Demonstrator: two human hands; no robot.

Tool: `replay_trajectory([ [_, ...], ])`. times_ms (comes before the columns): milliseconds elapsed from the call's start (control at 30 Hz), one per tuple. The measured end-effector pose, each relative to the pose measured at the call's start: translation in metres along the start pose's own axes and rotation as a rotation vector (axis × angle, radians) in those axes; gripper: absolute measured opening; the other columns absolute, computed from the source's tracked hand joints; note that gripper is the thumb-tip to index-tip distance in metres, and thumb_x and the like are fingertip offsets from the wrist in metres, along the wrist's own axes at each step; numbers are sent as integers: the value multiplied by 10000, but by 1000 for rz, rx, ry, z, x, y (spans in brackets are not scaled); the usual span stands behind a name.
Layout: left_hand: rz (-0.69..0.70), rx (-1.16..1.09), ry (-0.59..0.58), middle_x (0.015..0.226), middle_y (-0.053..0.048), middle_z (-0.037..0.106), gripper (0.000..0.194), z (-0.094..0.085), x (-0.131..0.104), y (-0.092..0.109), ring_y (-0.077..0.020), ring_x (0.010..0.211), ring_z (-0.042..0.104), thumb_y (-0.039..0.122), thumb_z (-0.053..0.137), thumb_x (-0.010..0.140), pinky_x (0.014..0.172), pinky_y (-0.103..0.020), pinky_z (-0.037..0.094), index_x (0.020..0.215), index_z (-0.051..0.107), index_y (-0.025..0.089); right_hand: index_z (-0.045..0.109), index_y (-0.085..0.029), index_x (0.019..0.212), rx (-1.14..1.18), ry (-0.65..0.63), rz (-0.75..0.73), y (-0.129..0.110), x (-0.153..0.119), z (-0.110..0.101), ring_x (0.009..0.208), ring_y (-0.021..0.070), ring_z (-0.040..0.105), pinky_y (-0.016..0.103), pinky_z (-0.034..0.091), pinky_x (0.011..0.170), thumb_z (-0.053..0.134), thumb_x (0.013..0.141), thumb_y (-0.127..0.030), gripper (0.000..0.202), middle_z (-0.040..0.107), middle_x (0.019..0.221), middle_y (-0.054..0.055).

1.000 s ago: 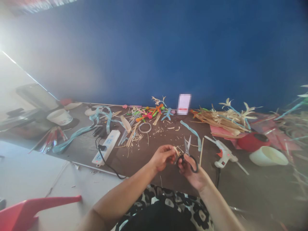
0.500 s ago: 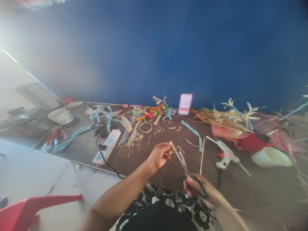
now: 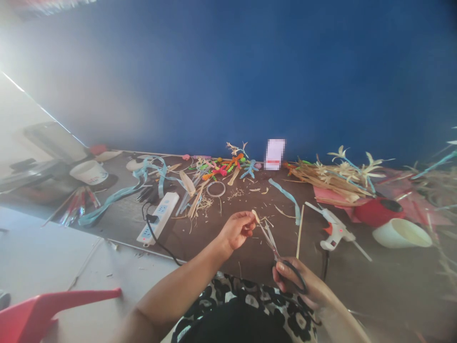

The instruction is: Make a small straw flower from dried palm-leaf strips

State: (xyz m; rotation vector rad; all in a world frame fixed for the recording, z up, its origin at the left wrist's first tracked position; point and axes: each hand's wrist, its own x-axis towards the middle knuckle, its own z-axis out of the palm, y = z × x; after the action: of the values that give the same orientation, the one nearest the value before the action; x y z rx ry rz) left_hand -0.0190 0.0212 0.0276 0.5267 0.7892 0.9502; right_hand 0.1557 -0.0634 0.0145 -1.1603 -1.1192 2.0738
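Observation:
My left hand (image 3: 238,230) pinches a small pale strip (image 3: 255,216), which looks like dried husk, between thumb and fingertips. My right hand (image 3: 291,276) grips scissors (image 3: 273,250) by their black handles. The blades stand slightly apart, with their tips close by the strip just right of my left fingers. Whether the blades touch the strip I cannot tell. Small pale clippings (image 3: 237,193) are scattered over the dark table (image 3: 228,262) beyond my hands. A thin pale stick (image 3: 300,232) lies to the right of the scissors.
A white glue gun (image 3: 337,231) with a red light rests on the right, near a white cup (image 3: 402,233) on its side. A power strip (image 3: 159,219) with a black cord lies left. Dried husks (image 3: 332,178), blue ribbon (image 3: 107,205) and colourful pipe cleaners (image 3: 224,166) line the back.
The scissor tips have shifted slightly down and left, and the blades look a little closer together. My left hand keeps its pinch on the strip in nearly the same place.

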Motion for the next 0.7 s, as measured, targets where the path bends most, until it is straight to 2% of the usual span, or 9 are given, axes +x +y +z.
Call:
replay_trajectory([
  [267, 13, -2, -16, 653, -6, 500, 156, -5, 2, -2, -21, 479, 409, 228, 627, 620, 384, -121, 229, 678, 534, 118, 516, -123, 587, -23, 13, -25, 2, 0, -1, 423, 61, 403, 185, 242, 414, 554, 646, -519, 402, 481, 459, -17],
  [700, -18, -16, -16, 612, 7, 500, 161, -3, 3, -1, -18, 455, 407, 223, 641, 599, 376, -131, 210, 658, 535, 118, 499, -134, 588, -38, 13, 36, -2, -2, -1, 425, 60, 390, 186, 240, 409, 560, 623, -545, 418, 467, 461, -25],
])
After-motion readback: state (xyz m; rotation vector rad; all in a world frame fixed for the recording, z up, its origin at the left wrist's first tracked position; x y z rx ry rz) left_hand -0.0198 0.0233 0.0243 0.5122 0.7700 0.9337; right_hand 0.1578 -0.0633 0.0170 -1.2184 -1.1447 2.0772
